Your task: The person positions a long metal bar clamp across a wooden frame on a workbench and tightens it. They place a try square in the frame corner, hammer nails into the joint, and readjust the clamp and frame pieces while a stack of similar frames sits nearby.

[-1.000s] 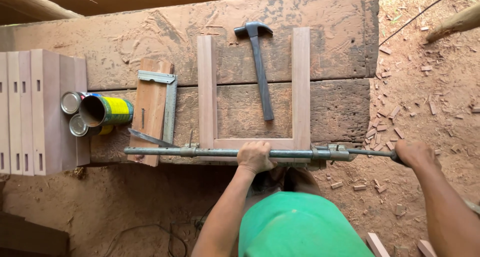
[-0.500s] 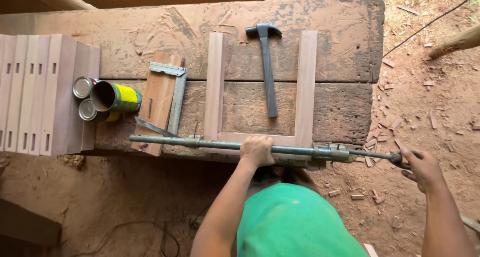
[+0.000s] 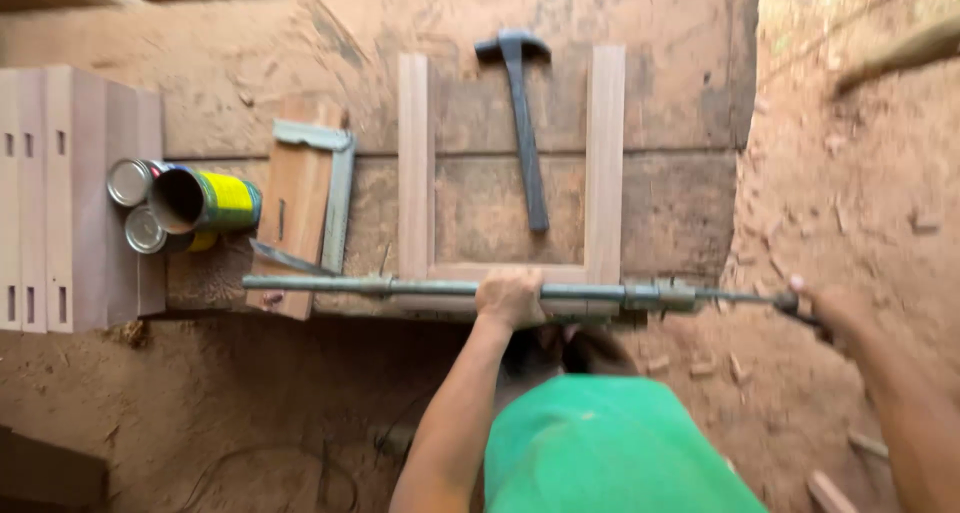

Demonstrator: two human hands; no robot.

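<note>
While the clamp [image 3: 450,288] lay along the counter's [image 3: 250,63] near edge, left hand [image 3: 510,298] gripped its bar, right hand [image 3: 835,308] closed on its handle, unmoved since before; bare dirt lay rightward.

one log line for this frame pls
left hand gripping bar clamp | right hand on clamp handle | frame on bench | hammer idle

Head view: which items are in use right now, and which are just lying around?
In use:
left hand on bar clamp
right hand at clamp handle
wooden frame

Lying about:
hammer
square on board
cans
stacked wood pieces
</note>
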